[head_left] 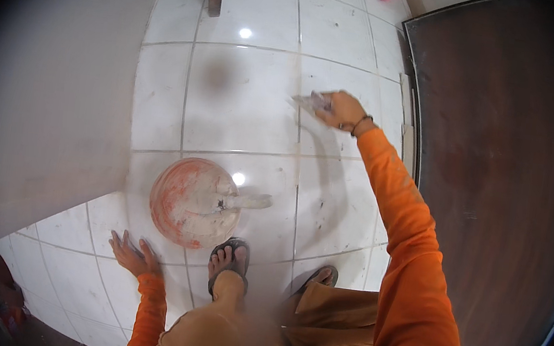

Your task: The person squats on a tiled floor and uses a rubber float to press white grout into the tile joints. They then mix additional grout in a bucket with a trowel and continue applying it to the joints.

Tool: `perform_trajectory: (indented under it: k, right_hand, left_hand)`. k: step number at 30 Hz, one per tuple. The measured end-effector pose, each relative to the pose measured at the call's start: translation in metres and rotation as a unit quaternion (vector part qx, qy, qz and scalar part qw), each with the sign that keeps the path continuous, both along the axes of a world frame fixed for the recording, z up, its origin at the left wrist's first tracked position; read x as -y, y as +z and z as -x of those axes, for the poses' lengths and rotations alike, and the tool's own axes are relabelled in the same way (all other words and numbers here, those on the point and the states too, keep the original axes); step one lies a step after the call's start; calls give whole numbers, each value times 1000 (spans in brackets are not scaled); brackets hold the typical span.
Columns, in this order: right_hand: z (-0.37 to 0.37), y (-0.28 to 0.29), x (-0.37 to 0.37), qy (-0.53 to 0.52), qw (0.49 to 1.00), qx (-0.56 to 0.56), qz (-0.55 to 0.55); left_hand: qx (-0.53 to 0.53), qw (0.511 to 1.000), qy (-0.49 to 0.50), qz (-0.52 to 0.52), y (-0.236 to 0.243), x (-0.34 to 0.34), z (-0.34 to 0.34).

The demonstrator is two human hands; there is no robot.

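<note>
Tiled floor [249,114], scraper [308,101] in right hand [342,110]

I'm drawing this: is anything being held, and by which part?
The right hand grips a blurry, thin pale tool by its right end; the left end sticks out. The left hand appears open and empty.

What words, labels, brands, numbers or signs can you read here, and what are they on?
There are none I can read.
Reddish tub: no lettering visible.
Flat tool in the right hand: too blurred to tell.
Dark brown panel: a faint pale mark, too small to tell whether it is writing.
</note>
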State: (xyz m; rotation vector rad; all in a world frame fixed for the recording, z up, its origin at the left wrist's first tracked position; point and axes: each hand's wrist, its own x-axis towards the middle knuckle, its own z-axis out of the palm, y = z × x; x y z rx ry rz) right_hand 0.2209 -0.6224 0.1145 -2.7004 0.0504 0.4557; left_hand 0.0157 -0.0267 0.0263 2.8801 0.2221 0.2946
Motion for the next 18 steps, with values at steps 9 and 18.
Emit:
perform_trajectory:
  k: [9,18]
  right_hand:
    - [-19,-68,16,162,973,78,-141]
    - [48,-102,29,180,977,106,-44]
  left_hand:
    - [5,1000,-6,-16,5,-2,-7]
    - [25,1000,-12,-13,-8,-15,-6]
